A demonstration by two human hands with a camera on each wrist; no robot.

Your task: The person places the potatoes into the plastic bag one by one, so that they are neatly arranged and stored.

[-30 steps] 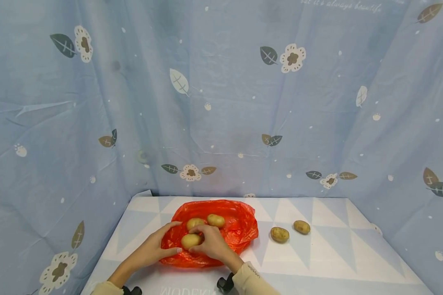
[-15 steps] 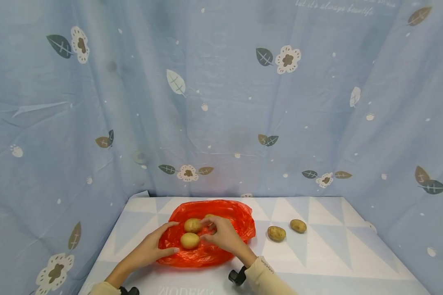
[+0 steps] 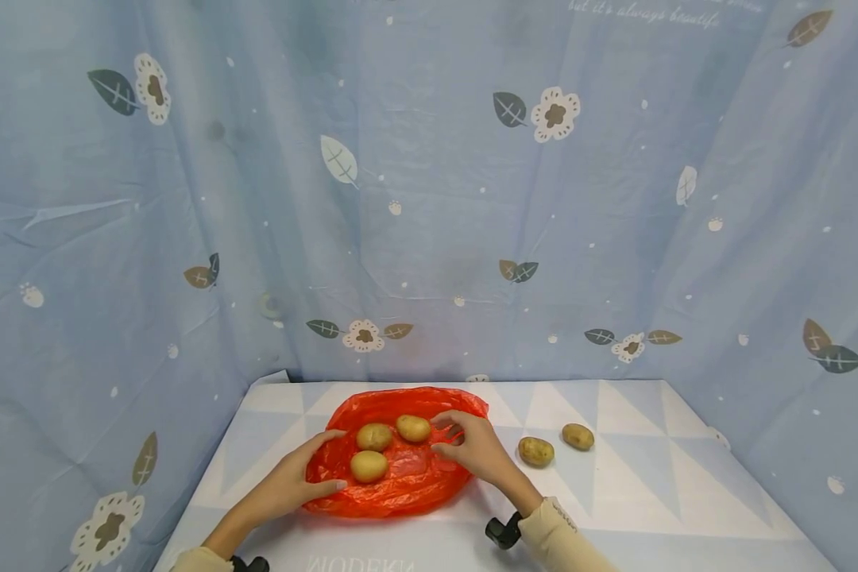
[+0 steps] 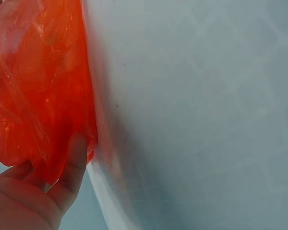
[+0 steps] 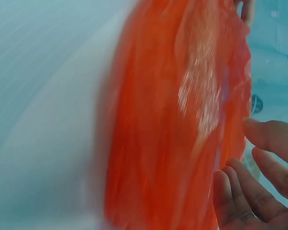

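Observation:
A red plastic bag (image 3: pixel 415 492) lies spread on the table with its mouth facing up. Inside it are a rear potato (image 3: pixel 374 437), a front potato (image 3: pixel 369 466) and a right potato (image 3: pixel 414 428). My left hand (image 3: pixel 289 479) holds the bag's left side, thumb toward the front and fingers toward the back; the left wrist view shows red plastic between them. Above the bag's right part, my right hand (image 3: pixel 475 446) has its fingers loosely bent with nothing in them. The right wrist view shows those fingers (image 5: pixel 252 191) beside the red plastic.
Two more potatoes lie on the table right of the bag, a nearer potato (image 3: pixel 536 452) and a farther potato (image 3: pixel 577 437). A white and pale blue triangle-patterned cover (image 3: pixel 643 492) lies over the table. Blue printed curtain (image 3: pixel 429 238) hangs behind and at the sides.
My right hand has let go of the front potato, which stays in the bag, and has moved right across the bag. The left hand keeps its place at the left side.

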